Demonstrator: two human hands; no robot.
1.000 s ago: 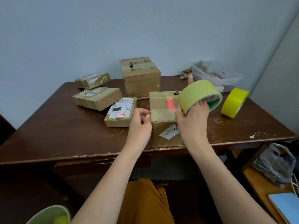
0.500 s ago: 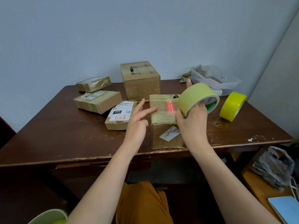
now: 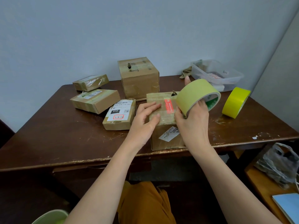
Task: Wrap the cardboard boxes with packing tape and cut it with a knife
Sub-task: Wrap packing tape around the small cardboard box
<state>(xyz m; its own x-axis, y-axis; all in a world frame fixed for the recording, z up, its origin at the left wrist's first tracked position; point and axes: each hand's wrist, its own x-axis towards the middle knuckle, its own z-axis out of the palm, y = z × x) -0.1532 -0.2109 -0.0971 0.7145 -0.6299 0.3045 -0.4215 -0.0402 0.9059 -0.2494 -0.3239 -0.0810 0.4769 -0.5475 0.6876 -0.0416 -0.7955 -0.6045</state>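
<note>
The left hand [image 3: 145, 120] lies flat with fingers straight on top of the box [image 3: 163, 125], which stands between the two hands at the table [image 3: 64, 135] edge. The right hand [image 3: 192, 125] grips the olive tape roll [image 3: 194, 94] over the box's right side. A yellow roll [image 3: 235, 102] stands right of that hand; smaller boxes [image 3: 119, 114] lie left of the left hand.

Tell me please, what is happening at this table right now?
A person is taping a cardboard box at the near edge of the wooden table. The left hand lies flat on the box top. The right hand grips a pale green tape roll above the box. Four more boxes and a yellow tape roll stand nearby. No knife is visible.
</note>
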